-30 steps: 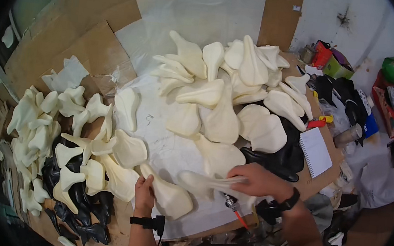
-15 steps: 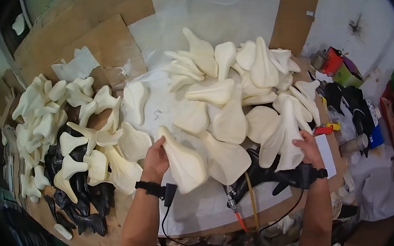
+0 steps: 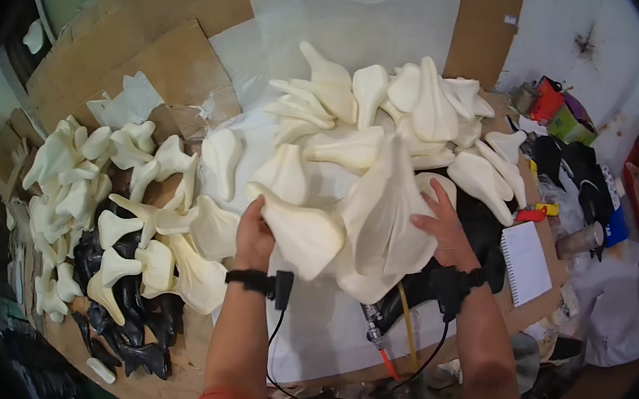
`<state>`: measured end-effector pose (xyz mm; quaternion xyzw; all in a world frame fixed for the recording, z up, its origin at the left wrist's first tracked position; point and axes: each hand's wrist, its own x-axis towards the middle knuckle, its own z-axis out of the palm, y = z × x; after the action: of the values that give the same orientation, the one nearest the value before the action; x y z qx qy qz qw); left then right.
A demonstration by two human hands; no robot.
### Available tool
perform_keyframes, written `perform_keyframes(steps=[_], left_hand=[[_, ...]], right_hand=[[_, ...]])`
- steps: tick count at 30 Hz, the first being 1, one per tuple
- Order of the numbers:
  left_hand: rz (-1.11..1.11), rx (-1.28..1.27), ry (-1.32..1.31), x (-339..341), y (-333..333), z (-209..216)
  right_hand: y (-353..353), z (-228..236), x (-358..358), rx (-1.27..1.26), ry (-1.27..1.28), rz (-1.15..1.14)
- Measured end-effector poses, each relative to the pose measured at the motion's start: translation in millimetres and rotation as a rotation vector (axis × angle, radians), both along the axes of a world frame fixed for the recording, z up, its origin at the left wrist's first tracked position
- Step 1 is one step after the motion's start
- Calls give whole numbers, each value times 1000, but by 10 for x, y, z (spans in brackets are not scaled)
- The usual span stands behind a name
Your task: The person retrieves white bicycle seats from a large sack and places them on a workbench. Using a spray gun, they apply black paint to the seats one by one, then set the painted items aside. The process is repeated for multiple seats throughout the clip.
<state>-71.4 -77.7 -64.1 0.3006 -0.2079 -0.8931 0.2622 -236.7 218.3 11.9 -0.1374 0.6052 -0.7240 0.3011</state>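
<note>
My left hand (image 3: 256,233) is closed on the edge of a cream foam bicycle saddle pad (image 3: 304,235), its narrow nose toward my fingers and its wide end to the right. My right hand (image 3: 446,229) has its fingers spread. Its thumb is against the right edge of pale, grooved saddle pads (image 3: 387,214) that lean over others in the middle. Just behind my left hand lies one more saddle pad (image 3: 282,173). Under and beside my right hand are black saddle-shaped pieces (image 3: 486,223).
Many cream pads form a far heap (image 3: 432,106) and a left heap (image 3: 66,198). Dark pieces (image 3: 145,336) lie front left. An air tool (image 3: 374,328) with a red tip sits near the front edge. A spiral notebook (image 3: 526,264) and a metal can (image 3: 579,236) are at the right.
My right hand has moved left, bringing pads from the right to the middle, and its fingers have spread. The notebook is uncovered. The left-hand pad has shifted up slightly and turned.
</note>
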Motion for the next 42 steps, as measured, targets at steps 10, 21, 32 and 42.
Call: perform_keyframes(steps=[10, 21, 32, 42], left_hand=[[262, 29, 258, 1831, 271, 167], [279, 98, 255, 1929, 686, 94], [293, 172, 328, 2005, 828, -55], [-29, 53, 243, 1541, 1461, 337]], right_hand=[[45, -124, -175, 52, 4, 59], [1438, -160, -163, -354, -48, -281], [879, -262, 375, -165, -258, 14], [785, 299, 1143, -72, 115, -155]])
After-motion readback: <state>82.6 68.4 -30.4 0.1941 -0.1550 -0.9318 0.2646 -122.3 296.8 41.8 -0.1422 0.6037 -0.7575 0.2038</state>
